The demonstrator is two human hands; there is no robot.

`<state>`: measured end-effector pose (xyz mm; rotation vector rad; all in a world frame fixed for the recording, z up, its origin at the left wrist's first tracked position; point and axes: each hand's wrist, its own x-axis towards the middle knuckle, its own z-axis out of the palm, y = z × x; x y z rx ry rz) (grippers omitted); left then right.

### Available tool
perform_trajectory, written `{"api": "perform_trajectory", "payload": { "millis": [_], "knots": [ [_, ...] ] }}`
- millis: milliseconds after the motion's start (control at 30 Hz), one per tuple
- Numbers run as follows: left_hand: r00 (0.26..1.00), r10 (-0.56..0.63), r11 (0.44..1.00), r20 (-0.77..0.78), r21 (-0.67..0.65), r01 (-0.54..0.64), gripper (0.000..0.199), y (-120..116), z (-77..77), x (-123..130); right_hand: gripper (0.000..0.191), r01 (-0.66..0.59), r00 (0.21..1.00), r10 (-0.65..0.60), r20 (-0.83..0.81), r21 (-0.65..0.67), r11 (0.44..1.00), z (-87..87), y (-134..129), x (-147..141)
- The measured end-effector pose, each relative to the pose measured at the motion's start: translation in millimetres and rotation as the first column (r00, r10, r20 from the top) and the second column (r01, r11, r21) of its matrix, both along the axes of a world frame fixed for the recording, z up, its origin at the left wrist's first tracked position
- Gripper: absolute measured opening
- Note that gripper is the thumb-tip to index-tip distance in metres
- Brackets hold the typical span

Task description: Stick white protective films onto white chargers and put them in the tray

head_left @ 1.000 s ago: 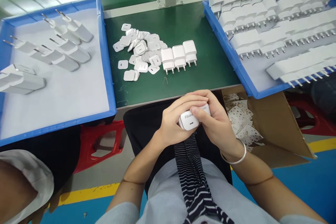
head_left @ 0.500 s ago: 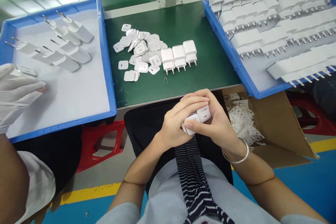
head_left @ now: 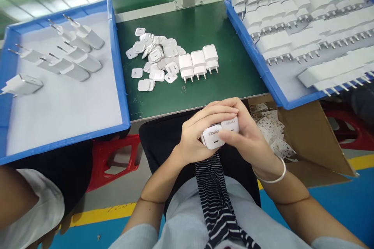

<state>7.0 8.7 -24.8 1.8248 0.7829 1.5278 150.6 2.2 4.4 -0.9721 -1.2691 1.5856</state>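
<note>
Over my lap, my left hand (head_left: 191,136) is closed around a white phone charger (head_left: 210,142) whose end face shows printed lettering and a small port slot. Beside it, a second white charger (head_left: 230,123) sits within my right hand (head_left: 247,134), which is also closed. My right thumb lies across the junction of the two end faces. Fingers of both hands cover the chargers' far sides. Ahead on the green table (head_left: 204,97) stand three white chargers (head_left: 198,63) in a row with their pins down, next to a heap of loose white caps (head_left: 157,56).
A blue-rimmed tray (head_left: 118,70) at left holds several chargers, pins up or sideways. Another blue tray (head_left: 254,52) at right carries rows of chargers. Below it, a cardboard box (head_left: 312,140) contains dotted scraps. A co-worker's arm (head_left: 17,198) is at far left, by a red stool (head_left: 117,159).
My right thumb has slid right, uncovering the near charger's printed face. The co-worker's gloved hand has left the left tray, where a charger now lies in view.
</note>
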Motion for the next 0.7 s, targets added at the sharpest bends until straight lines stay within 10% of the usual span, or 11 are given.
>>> {"api": "perform_trajectory", "payload": {
  "millis": [233,433,500,633,700],
  "knots": [
    [1.000,-0.008,1.000,-0.014,0.012,0.009,0.031,4,-4.0,4,0.021,0.133,0.989,-0.134,-0.069,-0.026,0.991,-16.9,-2,-9],
    [0.935,0.072,0.994,-0.346,-0.054,-0.097,0.036,-8,28.4,-49,0.053,-0.086,0.971,0.065,-0.232,-0.082,0.993,-31.5,8,-11],
    [0.756,0.191,0.965,-0.626,-0.020,-0.261,0.039,-11,54.9,-86,0.047,-0.097,0.966,0.077,-0.246,-0.070,0.993,-34.5,12,-9],
    [-0.013,0.066,0.713,-0.998,0.056,-0.699,0.029,-2,92.0,-161,0.019,-0.105,0.962,0.077,-0.262,-0.095,0.990,-39.8,15,-7],
    [-0.069,-0.068,0.665,-0.995,0.006,-0.747,0.018,9,92.7,-186,0.014,-0.099,0.960,0.065,-0.273,-0.114,0.988,-42.4,15,-9]
  ]
}}
